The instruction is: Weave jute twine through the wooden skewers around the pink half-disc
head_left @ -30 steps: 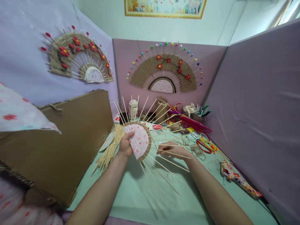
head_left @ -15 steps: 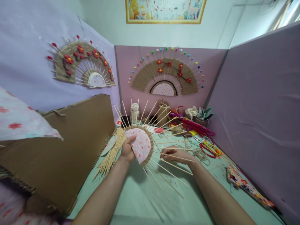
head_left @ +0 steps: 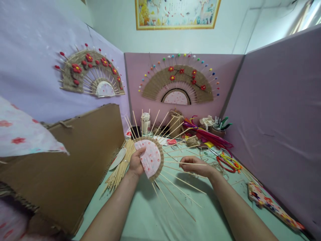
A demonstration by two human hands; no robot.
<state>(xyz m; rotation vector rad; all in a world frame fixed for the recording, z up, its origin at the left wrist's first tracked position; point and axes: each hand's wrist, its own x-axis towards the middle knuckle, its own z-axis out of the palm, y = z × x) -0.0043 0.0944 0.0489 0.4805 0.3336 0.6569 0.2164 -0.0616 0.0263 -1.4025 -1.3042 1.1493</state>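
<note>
Above the green table (head_left: 140, 216), mid-frame, the fan (head_left: 151, 159) is grasped by the left hand (head_left: 136, 163); its sticks (head_left: 184, 183) could be bent if knocked by the right hand (head_left: 200, 169) (fingers (head_left: 186, 159) curled, any grip unclear).

Cool, fairly even light fills the scene, glaring at a bright strip (head_left: 311, 17) far right. Soft shadows lie on the green tabletop (head_left: 137, 214) below the fan frame (head_left: 151, 157). Wide-angle distortion stretches the sides, and the near-left floral cloth (head_left: 12, 216) looks blurred.
</note>
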